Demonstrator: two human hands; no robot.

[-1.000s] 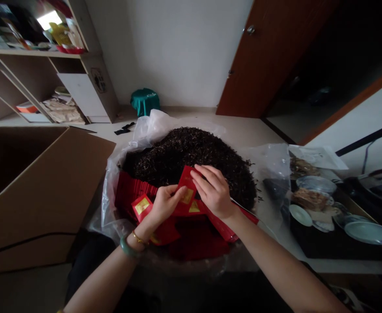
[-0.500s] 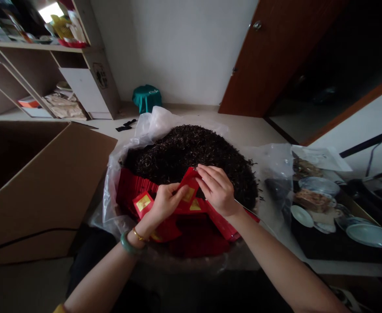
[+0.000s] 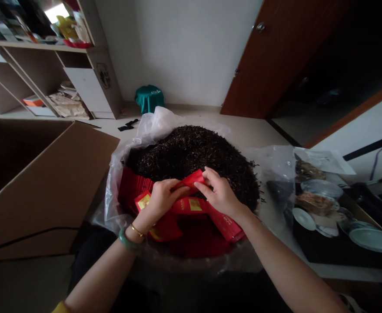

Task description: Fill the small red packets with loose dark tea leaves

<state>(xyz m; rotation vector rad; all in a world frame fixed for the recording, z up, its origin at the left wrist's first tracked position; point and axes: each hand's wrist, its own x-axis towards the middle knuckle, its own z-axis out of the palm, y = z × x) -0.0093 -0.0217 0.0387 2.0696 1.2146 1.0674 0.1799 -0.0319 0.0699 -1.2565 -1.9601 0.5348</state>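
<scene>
Held red packet (image 3: 194, 177) has tipped over since half a second ago: it stood up at a slant with the yellow label showing, now lies flatter, crosswise, label out of sight. Right hand (image 3: 221, 191) has changed its hold, thumb now on the near side. Both hands pinching the same packet: left hand (image 3: 163, 196) thumb-and-fingers at its left end, right hand thumb and fingertips at its right end. Packet sits between them, above the near edge of the dark dried leaves (image 3: 194, 145). Leaves heaped in a container lined with clear plastic (image 3: 110, 193). More red packets on the near side: a packed row (image 3: 134, 184) at left, a loose labelled one (image 3: 142, 201) by the left wrist, another labelled one (image 3: 186, 205) just below the hands, a bundle (image 3: 228, 226) under the right wrist. Green bangle (image 3: 125, 240) and gold bracelet (image 3: 137, 230) on left wrist. Cardboard box (image 3: 67, 182) at left, pale plate (image 3: 375, 240) at right, green-covered object (image 3: 149, 99) by the wall.
</scene>
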